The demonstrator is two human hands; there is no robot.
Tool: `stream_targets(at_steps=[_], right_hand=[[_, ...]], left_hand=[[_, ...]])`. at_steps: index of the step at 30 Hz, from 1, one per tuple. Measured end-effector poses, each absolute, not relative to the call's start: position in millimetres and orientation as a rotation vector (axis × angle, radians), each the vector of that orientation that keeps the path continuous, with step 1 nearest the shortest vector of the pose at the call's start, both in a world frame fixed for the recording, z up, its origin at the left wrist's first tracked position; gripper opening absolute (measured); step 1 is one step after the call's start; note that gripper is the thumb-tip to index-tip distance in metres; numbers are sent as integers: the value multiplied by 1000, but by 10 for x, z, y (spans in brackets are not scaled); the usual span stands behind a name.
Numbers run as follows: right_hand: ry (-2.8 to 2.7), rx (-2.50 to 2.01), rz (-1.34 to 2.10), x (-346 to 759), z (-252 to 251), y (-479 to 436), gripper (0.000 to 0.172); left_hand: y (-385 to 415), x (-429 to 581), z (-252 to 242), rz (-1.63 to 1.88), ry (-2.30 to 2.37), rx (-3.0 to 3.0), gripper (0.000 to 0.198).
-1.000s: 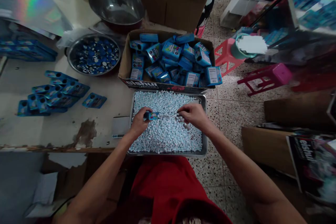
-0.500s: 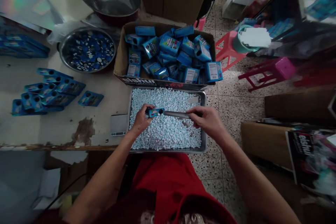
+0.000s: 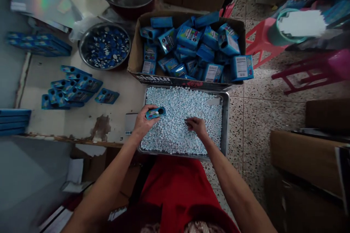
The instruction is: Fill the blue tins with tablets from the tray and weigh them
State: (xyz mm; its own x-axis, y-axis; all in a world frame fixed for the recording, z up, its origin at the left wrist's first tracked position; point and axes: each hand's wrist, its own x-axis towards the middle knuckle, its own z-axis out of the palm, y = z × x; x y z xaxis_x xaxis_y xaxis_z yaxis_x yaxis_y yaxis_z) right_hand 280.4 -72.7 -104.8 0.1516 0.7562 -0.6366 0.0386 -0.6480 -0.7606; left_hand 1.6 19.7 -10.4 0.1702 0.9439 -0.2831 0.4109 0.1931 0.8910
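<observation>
My left hand [image 3: 142, 123] is closed around a small blue candy box [image 3: 155, 113] with a round hole in its top, held above the left part of a metal tray [image 3: 226, 127]. A pale piece lies on the box beside the hole. Small white and pale blue candies [image 3: 172, 134] cover most of the tray. Over their middle is my right hand [image 3: 197, 126], fingers pressed together at the candies' surface. Whatever those fingers hold is hidden or too small to make out; the metal scoop is not visible.
Behind the tray stands a cardboard box [image 3: 133, 56] full of blue boxes. On the table at left are a bowl of blue and silver discs [image 3: 105, 47], grouped blue boxes [image 3: 73, 87], a single box [image 3: 107, 96] and a small scale [image 3: 130, 123]. Stools [image 3: 262, 40] stand at right.
My right hand has come away from the candy box and down to the candies; the metal scoop it held at the hole no longer shows. The view has shifted left.
</observation>
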Motion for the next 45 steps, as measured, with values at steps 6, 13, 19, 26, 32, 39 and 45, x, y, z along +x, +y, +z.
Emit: stream_targets(at_steps=[6, 13, 19, 26, 32, 39, 45], right_hand=[[-684, -1711, 1616, 3227, -553, -667, 50], [-802, -1646, 1667, 3332, 183, -295, 41], [-1069, -1706, 1615, 3278, 558, -42, 27], [-1272, -1721, 1523, 3238, 756, 50, 21], [-1476, -1798, 1359, 3084, 1000, 42, 19], [-1383, -2068, 1142, 3788, 626, -417, 30], [-941, -2109, 1233, 3756, -696, -665, 35]], left_hand=[[136, 26, -64, 662, 1434, 1671, 33], [166, 221, 9, 556, 1335, 1865, 38], [168, 262, 41, 518, 1358, 1859, 42], [190, 331, 15, 528, 1326, 1815, 42], [223, 412, 24, 520, 1314, 1820, 41], [282, 324, -64, 564, 1374, 1524, 40], [254, 10, -65, 646, 1389, 1205, 42]])
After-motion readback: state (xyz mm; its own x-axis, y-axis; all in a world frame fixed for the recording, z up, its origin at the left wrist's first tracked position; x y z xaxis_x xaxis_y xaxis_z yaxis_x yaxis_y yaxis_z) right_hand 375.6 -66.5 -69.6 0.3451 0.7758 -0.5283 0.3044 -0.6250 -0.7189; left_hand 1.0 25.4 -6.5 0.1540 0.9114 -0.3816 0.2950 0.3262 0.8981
